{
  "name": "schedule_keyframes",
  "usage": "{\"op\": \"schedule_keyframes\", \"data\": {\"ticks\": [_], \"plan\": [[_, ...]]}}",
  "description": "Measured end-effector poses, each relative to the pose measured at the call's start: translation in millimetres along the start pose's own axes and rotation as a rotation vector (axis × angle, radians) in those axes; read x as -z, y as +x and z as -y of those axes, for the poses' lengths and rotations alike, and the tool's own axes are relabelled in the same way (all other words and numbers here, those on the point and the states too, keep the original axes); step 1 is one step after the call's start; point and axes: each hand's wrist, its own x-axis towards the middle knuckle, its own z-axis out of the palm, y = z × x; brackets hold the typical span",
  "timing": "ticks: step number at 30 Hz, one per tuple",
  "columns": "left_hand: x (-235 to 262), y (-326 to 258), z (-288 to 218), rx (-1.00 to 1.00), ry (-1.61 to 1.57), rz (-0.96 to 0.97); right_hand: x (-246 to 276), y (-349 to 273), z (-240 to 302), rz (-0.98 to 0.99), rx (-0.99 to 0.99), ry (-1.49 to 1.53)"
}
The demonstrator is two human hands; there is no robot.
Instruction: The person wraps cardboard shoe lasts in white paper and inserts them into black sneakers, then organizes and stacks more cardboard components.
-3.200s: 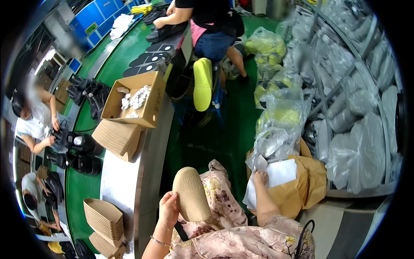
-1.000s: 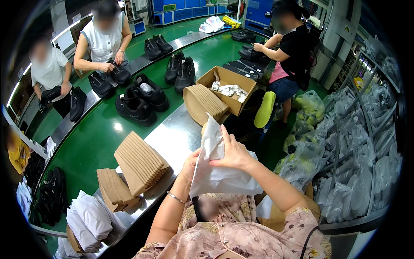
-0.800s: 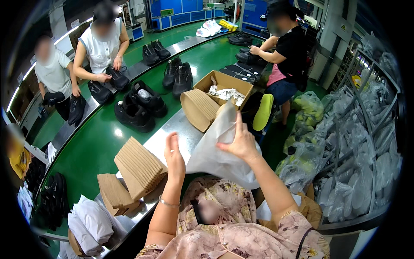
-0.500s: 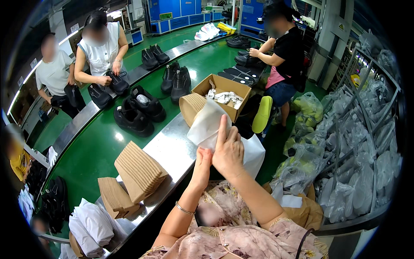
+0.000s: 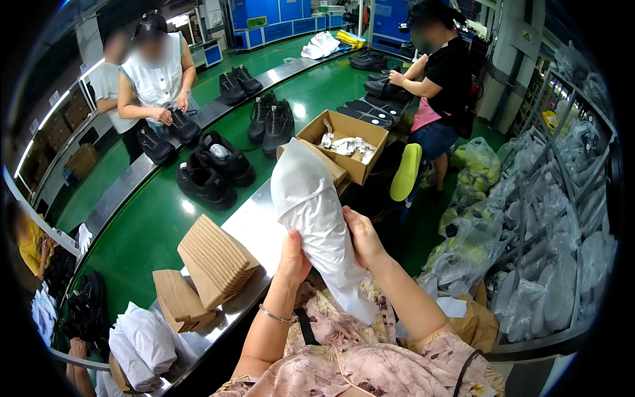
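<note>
A long white paper-wrapped bundle (image 5: 311,212), rounded at its far end and creased, is held up in front of my body. What lies inside the paper is hidden. My left hand (image 5: 293,259) grips its left side, thumb on top. On the opposite side, my right hand (image 5: 364,238) holds the paper's edge, with its fingers partly hidden. The bundle's loose tail hangs toward my floral top. Just beyond its far end, brown cardboard pieces (image 5: 335,171) rest against an open cardboard box (image 5: 374,171) with crumpled white paper inside.
Stacked folded cardboard (image 5: 215,261) and white paper sheets (image 5: 142,344) lie along the metal edge on the left. Black shoes (image 5: 205,180) stand on the green conveyor. Co-workers (image 5: 159,79) handle shoes across it and at the far right (image 5: 436,86). Bagged insoles fill a metal rack (image 5: 549,251).
The white paper now forms a long wrapped bundle, turned lengthwise toward me. My right hand has moved from on top of the paper to its right side; my left hand has shifted left and down.
</note>
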Motion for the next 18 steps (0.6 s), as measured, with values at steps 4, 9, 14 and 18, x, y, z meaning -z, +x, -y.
{"op": "schedule_keyframes", "data": {"ticks": [4,9,14,18], "plan": [[0.1,-5.0,-3.2,-0.016,0.029,0.100,-8.9,-2.2,4.1,0.008,0.005,0.019],[-7.2,5.5,1.6,-0.063,0.054,-0.154,-13.9,2.6,2.9,-0.071,0.003,-0.059],[-8.4,1.6,-6.5,-0.047,-0.047,-0.126,-4.3,23.5,-10.3,-0.050,0.253,-0.419],[-13.1,2.9,-14.1,0.026,-0.046,0.027,23.7,41.9,-13.5,0.017,0.287,-0.563]]}}
